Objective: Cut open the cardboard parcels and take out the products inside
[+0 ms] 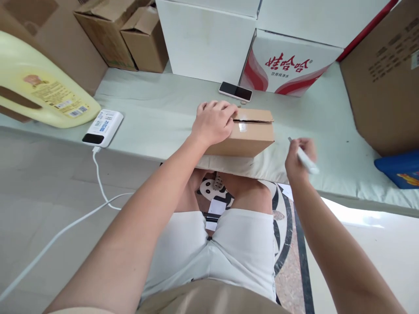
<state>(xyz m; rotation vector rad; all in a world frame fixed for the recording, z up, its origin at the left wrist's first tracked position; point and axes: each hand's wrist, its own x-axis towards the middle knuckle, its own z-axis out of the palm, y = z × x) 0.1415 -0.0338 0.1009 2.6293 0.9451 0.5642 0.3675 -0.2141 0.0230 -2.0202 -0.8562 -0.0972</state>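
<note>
A small brown cardboard box (242,141) sits near the front edge of the cloth-covered surface. Its top seam shows a dark gap, with a piece of clear tape across it. My left hand (214,122) holds the box from above at its left end, fingers curled over the top. To the right of the box and apart from it, my right hand (299,159) is closed round a white utility knife (307,161). A thin grey tip points up and left out of the fist; the handle is blurred.
Behind the box lies a dark-screened phone-like device (235,91). White cartons (209,41) line the back. At left are a yellow jug (46,87) and a white power bank (103,126) with a cable (65,229). A blue container (399,168) stands at right.
</note>
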